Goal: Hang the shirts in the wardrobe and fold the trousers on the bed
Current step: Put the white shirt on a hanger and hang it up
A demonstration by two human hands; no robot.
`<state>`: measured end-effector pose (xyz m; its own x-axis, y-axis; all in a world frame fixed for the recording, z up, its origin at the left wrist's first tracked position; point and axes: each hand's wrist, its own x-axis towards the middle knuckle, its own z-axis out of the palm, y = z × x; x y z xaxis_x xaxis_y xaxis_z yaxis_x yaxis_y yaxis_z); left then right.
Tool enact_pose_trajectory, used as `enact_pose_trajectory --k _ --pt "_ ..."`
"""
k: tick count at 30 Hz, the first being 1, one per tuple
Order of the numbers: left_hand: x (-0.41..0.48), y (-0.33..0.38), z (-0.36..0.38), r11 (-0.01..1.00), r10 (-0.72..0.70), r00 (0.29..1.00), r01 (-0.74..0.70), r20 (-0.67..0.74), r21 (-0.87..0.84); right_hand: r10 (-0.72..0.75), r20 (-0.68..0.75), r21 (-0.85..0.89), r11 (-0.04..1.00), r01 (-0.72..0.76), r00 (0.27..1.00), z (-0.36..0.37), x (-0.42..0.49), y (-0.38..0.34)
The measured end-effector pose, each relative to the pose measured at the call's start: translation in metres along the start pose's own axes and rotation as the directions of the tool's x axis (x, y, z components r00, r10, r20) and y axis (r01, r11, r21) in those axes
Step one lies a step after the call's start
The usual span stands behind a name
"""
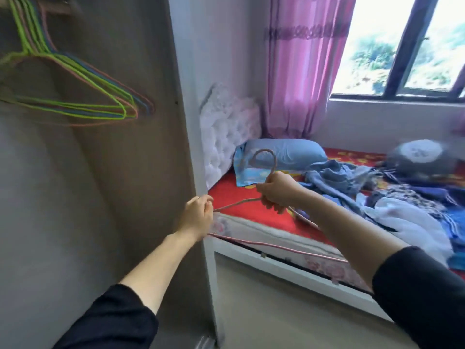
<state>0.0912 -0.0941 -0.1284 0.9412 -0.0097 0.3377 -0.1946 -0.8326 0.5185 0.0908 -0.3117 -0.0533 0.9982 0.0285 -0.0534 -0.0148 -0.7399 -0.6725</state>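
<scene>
Black sleeves sit lowest in view, and your bare forearms run up from them to a pink wire hanger (251, 245) that you hold in front of the bed (251, 195). Your right hand (276, 191) is closed in a full grip around the hanger's neck, just under the hook, which curls up in front of the blue pillow (284, 153). Your left hand (198, 214) is closed in a pinch on the hanger's shoulder end, beside the wardrobe's (100, 172) side panel. The clothes pile (377, 195), shirts and trousers tangled together, lies on the red sheet on the window side of the bed, past your right forearm; nothing is on the hanger yet. To do this step well, I'd keep the right grip on the neck and free the left hand to pull one shirt clear of the heap, then feed a hanger shoulder through the collar instead of up from the hem. The wire is thin, coated and springy, so it will likely flex if you force it; ease each shoulder in. The garments look soft and limp, denim-blue and pale cloth that would snag on one another, so lift, don't drag. Inside the wardrobe, empty hangers (80, 81) in green, pink and blue hang bunched on the rail, leaving room beside them. The padded headboard (226, 137) is tufted and white.
</scene>
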Motion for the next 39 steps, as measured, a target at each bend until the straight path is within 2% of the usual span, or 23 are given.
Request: enact_pose_trajectory --k 7,11,15,20,23,28,33,39 --pt "0.021 0.159 0.160 0.996 0.085 0.958 -0.084 0.273 -0.015 0.247 -0.205 0.009 0.968 -0.250 0.947 -0.116 -0.026 0.180" --pt "0.018 0.244 0.249 0.991 0.130 0.902 -0.129 0.412 -0.031 0.356 -0.233 0.024 0.932 -0.361 0.905 -0.171 -0.048 0.276" --pt "0.017 0.321 0.321 0.981 0.180 0.820 -0.190 0.543 -0.039 0.506 -0.214 0.165 0.862 -0.479 0.836 -0.214 -0.066 0.365" --pt "0.032 0.397 0.402 0.963 0.248 0.729 -0.260 0.638 -0.077 0.613 -0.196 0.229 0.788 -0.572 0.765 -0.259 -0.068 0.457" --pt "0.054 0.437 0.460 0.955 0.267 0.692 -0.285 0.671 -0.086 0.645 -0.232 0.266 0.762 -0.590 0.728 -0.284 -0.050 0.516" --pt "0.095 0.479 0.552 0.951 0.275 0.633 -0.292 0.724 -0.105 0.678 -0.270 0.291 0.734 -0.614 0.683 -0.318 -0.003 0.600" --pt "0.147 0.511 0.650 0.963 0.200 0.579 -0.266 0.790 -0.049 0.676 -0.270 0.253 0.737 -0.627 0.685 -0.350 0.059 0.682" --pt "0.174 0.518 0.742 0.973 0.055 0.501 -0.222 0.864 0.067 0.698 -0.328 0.243 0.713 -0.658 0.636 -0.363 0.113 0.773"
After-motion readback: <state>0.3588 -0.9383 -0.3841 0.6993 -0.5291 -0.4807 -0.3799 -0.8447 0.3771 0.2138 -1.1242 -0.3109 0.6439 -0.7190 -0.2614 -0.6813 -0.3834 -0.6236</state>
